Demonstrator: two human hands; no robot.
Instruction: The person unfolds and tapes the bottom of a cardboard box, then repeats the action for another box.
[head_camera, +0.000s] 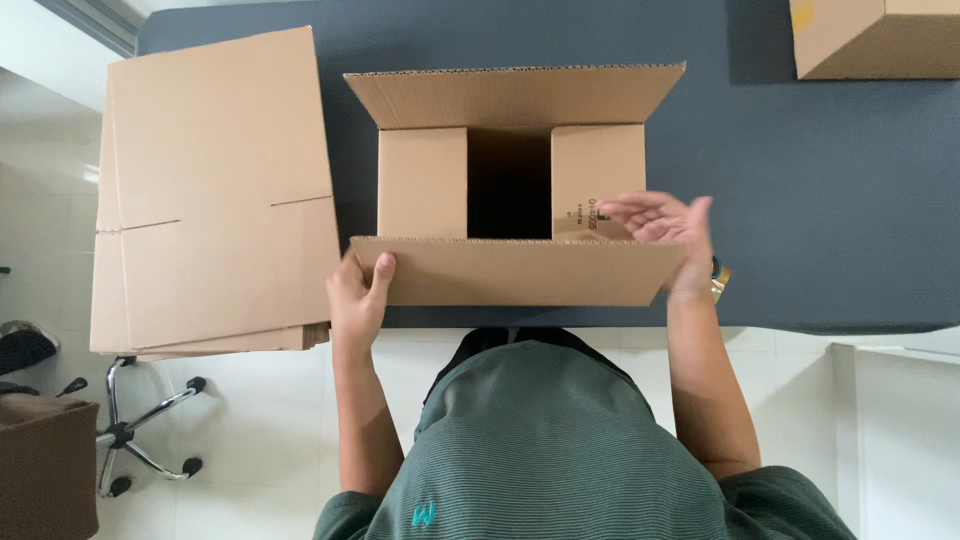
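From the head camera, I've got one open box (510, 185) on the dark table (820, 200); my left hand (358, 297) pinches the near flap's corner to steady it, my right hand (668, 228), fingers spread, hovers over the right inner flap. Beside it, one stack of flat cardboard (210, 190); a second box (875, 38) far right.

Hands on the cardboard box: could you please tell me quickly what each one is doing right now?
Left hand: gripping the near flap of the open cardboard box.
Right hand: open, fingers spread over the near flap's right end.
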